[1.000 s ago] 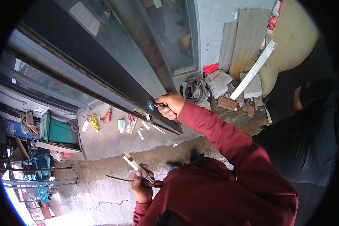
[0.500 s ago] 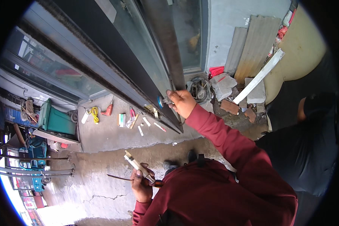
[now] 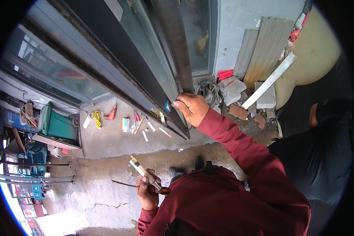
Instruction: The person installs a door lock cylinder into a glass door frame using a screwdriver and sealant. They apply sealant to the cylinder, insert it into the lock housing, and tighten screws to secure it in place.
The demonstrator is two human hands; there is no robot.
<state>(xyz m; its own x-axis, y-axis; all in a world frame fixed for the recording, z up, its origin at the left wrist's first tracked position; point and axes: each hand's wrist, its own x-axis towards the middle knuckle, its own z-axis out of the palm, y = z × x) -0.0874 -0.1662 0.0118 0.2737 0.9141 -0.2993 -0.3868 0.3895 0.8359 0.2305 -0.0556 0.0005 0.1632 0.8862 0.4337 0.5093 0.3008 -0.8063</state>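
Right hand (image 3: 192,108) at frame centre, fingers curled on door edge (image 3: 173,84), steadying it beside blue knob (image 3: 168,106). Left hand (image 3: 147,192), lower centre, grips pale bar (image 3: 143,173) and perhaps screwdriver (image 3: 124,183), kept ready.

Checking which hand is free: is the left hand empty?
No, the left hand grips a pale, narrow stick-shaped tool and a thin dark rod.

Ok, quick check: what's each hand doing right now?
Left hand: closed on a pale stick-shaped tool and a thin dark rod.
Right hand: fingers curled against the dark door frame by a small blue part; actual grip cannot be told.
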